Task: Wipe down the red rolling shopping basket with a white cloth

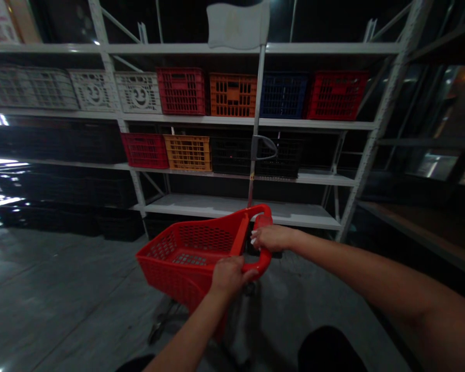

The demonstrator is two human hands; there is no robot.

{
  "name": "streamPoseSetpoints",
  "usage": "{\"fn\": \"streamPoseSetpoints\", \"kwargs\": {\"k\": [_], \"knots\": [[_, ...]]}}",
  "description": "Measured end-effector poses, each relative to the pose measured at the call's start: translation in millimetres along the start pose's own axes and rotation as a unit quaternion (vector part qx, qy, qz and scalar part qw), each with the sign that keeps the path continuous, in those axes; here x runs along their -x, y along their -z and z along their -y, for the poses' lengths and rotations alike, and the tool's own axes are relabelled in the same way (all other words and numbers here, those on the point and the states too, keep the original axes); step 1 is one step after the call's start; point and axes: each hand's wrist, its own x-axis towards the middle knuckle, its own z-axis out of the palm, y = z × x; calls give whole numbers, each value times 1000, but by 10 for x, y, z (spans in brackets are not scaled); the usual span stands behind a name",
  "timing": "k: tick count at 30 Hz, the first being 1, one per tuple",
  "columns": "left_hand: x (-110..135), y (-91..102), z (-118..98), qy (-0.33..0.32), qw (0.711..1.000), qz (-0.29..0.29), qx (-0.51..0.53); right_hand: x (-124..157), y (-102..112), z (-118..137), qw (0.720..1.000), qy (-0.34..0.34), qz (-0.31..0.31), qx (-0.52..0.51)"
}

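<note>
A small red plastic shopping cart [166,263] stands in front of me on wheels, its basket pointing left and showing nothing inside. My right hand [270,237] is wrapped over the cart's red handle [264,258]. Something small and white shows at that hand's fingertips; I cannot make out what it is. Nearer to me, my left hand [228,274] grips the cart where the handle meets the basket rim. From the handle end rises a thin pole [259,93] with a white flag-shaped sign [236,26] on top and a grey loop partway up.
Behind the cart stands a white metal rack [321,124]. Its shelves bear a red crate [181,92], an orange crate [232,95], a blue crate [282,95], a yellow crate [188,153], white crates and black crates. Darker shelving [430,227] runs along the right. Grey floor [62,289] lies at left.
</note>
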Motion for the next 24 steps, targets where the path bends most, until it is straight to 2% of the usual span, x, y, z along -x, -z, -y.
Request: {"fn": "streamPoseSetpoints", "kwargs": {"k": [1, 3, 6, 7, 9, 12, 14, 16, 19, 20, 21, 22, 24], "knots": [[-4, -10, 16, 6, 1000, 1, -4, 56, 19, 59, 1000, -5, 15, -18], [-8, -31, 52, 23, 1000, 1, -7, 143, 0, 249, 996, -61, 8, -60], [-11, -75, 92, 43, 999, -18, 13, 217, -159, 616, 979, -164, -78, -95], [-10, -91, 105, 46, 998, -28, 24, 238, -226, 709, 975, -167, -104, -102], [0, -118, 138, 48, 997, -46, 43, 297, -339, 772, 977, -124, -138, -110], [37, -136, 209, 44, 995, -69, 52, 429, -413, 518, 982, -17, -155, -111], [71, -131, 266, 33, 995, -84, 51, 510, -404, 200, 980, -18, -170, -101], [106, -114, 326, 11, 994, -95, 50, 542, -370, -121, 966, -112, -213, -98], [161, -61, 383, -35, 991, -115, 60, 456, -323, -450, 898, -283, -320, -108], [179, -33, 378, -50, 988, -130, 64, 396, -320, -502, 875, -318, -347, -110], [197, 0, 356, -65, 985, -149, 67, 326, -328, -526, 864, -335, -357, -114], [212, 38, 314, -79, 980, -167, 67, 251, -348, -520, 867, -337, -346, -121], [226, 123, 175, -95, 976, -187, 60, 115, -411, -431, 897, -314, -280, -138]]}}
